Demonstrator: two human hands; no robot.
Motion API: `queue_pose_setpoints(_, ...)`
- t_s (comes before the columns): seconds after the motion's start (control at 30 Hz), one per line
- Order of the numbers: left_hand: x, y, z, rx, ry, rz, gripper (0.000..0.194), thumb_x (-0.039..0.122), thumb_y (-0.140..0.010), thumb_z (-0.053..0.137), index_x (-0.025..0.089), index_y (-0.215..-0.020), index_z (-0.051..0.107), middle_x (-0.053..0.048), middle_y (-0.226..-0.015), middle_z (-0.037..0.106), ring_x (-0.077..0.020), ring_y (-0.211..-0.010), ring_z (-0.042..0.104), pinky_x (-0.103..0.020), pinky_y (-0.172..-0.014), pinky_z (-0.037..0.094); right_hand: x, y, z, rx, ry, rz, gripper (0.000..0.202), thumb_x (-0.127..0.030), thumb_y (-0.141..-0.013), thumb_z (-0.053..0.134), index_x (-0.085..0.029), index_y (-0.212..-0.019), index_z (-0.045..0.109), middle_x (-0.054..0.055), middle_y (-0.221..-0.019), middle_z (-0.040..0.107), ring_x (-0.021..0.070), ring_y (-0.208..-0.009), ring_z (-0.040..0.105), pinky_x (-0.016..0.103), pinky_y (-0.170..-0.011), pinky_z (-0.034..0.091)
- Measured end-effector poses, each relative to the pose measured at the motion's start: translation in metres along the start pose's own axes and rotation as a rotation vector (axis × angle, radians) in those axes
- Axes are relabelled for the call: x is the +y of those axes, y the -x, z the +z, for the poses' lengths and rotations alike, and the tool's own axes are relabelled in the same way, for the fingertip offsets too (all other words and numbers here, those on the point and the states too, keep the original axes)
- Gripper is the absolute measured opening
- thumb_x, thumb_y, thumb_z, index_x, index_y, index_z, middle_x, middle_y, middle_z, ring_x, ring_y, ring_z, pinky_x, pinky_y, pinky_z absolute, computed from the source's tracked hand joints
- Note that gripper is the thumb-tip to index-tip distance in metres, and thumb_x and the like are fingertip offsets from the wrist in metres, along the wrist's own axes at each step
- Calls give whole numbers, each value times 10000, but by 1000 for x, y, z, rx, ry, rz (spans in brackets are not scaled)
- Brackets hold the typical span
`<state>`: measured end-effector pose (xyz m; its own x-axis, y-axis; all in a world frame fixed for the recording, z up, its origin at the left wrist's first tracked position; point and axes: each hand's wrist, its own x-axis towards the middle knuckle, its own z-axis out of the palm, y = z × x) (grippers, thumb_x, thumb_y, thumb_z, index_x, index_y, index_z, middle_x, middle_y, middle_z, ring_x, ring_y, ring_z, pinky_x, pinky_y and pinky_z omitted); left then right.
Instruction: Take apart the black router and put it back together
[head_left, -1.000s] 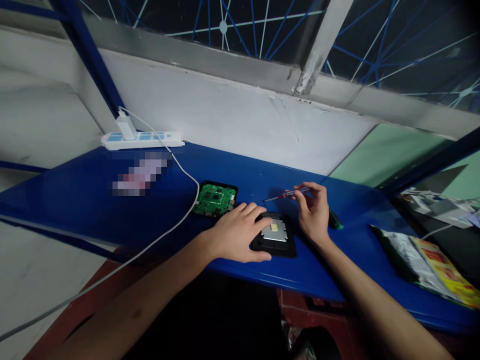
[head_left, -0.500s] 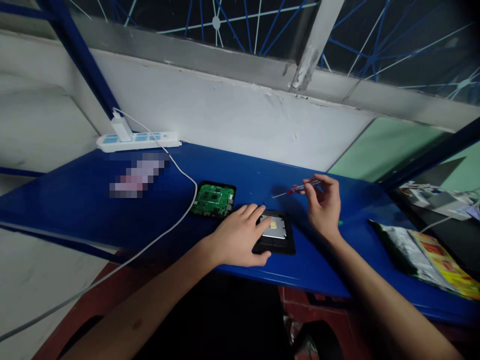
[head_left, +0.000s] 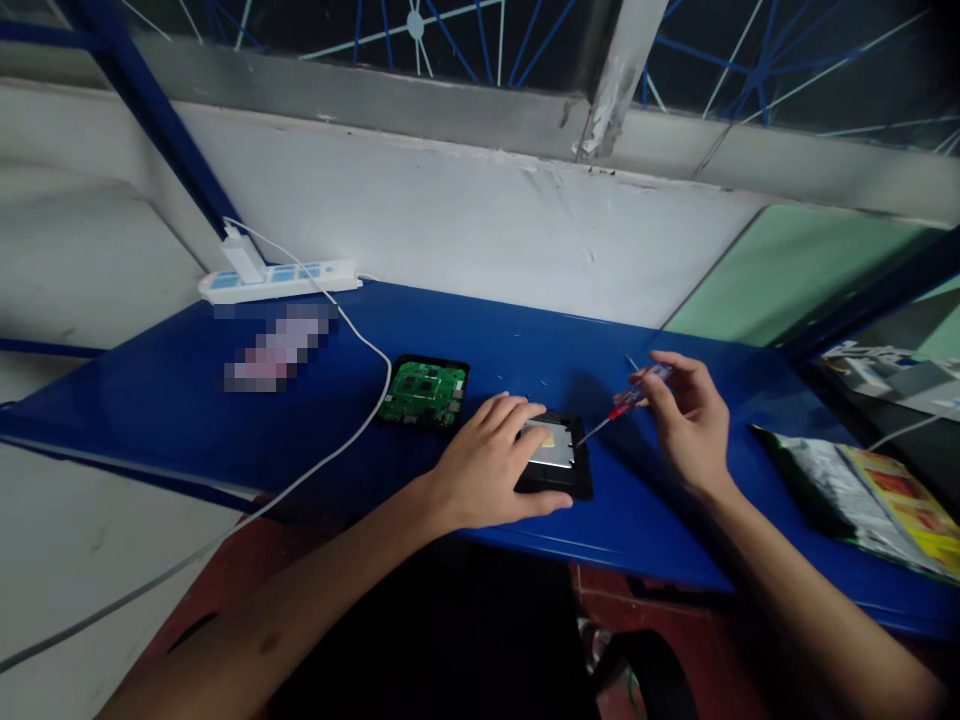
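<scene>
My left hand lies over the left part of a flat black plastic cover, fingers spread, thumb along its near edge. A silver metal plate with a yellowish pad is set in that cover, partly hidden by my fingers. In my right hand, a screwdriver with a clear and red handle is pinched between thumb and fingers. Its shaft slants down left, and the tip reaches the plate's right edge; contact is hard to tell. Left of the cover, a green circuit board sits in a black case.
Tiny screw-like pieces lie behind the cover on the blue table. A white cable crosses the left side from a power strip. At right lies a shiny snack-like bag. A blurred-out item rests left.
My right hand has turned the screwdriver downward and brought its tip to the plate's right edge. My left thumb has shifted right along the cover's near edge. The view has shifted slightly.
</scene>
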<state>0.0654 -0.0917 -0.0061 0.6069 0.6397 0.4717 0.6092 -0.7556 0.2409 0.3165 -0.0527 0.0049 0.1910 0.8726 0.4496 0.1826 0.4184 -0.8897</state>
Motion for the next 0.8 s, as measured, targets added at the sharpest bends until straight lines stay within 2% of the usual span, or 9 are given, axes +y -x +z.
queue_pose_setpoints(0.1, 7, -5, 5, 110, 23, 83, 530, 665, -888, 561, 167, -1036, 665, -129, -1205, 658, -311, -1169, 564, -518, -1065, 421, 0, 4, 0, -38, -6, -17, 253, -324, -881, 701, -265, -1118, 637, 2, -873, 682, 143, -663, 699, 297, -631, 625)
queue_pose_setpoints(0.17, 11, -8, 8, 137, 20, 126, 502, 652, -896, 559, 173, -991, 675, -113, -1153, 676, -294, -1118, 580, -501, -1034, 442, -1, 5, 1, -62, -2, -36, 241, -313, -894, 685, -263, -1123, 629, 0, -873, 675, 139, -672, 695, 287, -617, 622)
queue_pose_setpoints(0.53, 11, -9, 11, 97, -49, 159, 442, 605, -890, 612, 180, -919, 730, -119, -1142, 667, -302, -1110, 563, -505, -1016, 452, -5, 7, 4, -90, -38, -34, 252, -315, -892, 689, -271, -1129, 616, -6, -876, 646, 131, -651, 669, 299, -611, 607)
queue_pose_setpoints(0.8, 10, -9, 14, 91, -42, 178, 417, 579, -887, 638, 183, -973, 737, -114, -1144, 655, -304, -1102, 557, -502, -1006, 455, -8, 9, 5, -102, -17, -54, 259, -299, -894, 688, -257, -1138, 612, -7, -893, 654, 124, -663, 681, 301, -645, 614)
